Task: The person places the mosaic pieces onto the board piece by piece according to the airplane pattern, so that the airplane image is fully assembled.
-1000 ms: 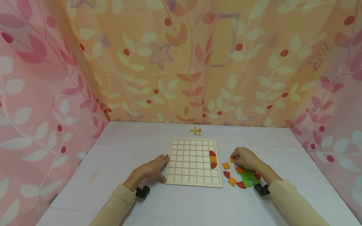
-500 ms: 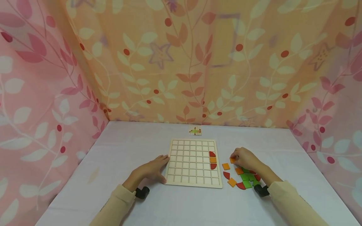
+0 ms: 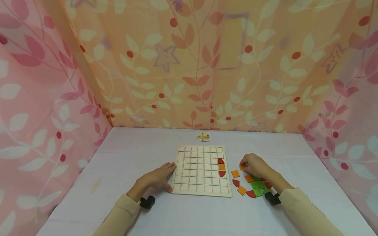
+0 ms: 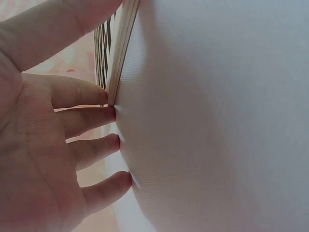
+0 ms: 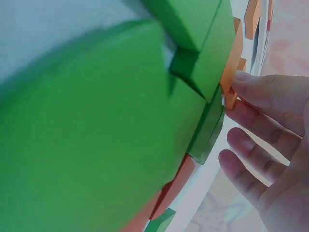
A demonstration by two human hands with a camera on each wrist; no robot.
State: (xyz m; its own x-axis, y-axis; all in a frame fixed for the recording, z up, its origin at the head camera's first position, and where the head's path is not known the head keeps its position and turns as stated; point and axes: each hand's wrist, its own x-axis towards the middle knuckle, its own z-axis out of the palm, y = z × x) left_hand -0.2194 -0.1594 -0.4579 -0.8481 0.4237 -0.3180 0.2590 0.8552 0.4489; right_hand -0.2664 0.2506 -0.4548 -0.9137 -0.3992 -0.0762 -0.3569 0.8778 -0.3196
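Lying between right fingers (image 5: 257,123): orange square (image 3: 241,167).

The left grip (image 3: 157,177) has its fingers (image 4: 99,149) spread; the right grip (image 3: 256,165) pinches between thumb (image 5: 273,91) and fingertip (image 5: 244,116).

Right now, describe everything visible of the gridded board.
The gridded board looks like pale, layered wood, with a plain rim around grooved cells. It lies flat on the white tabletop. In its rightmost column, an orange square tile sits between two red quarter-circle tiles; the other cells are bare. The left hand touches its left edge.
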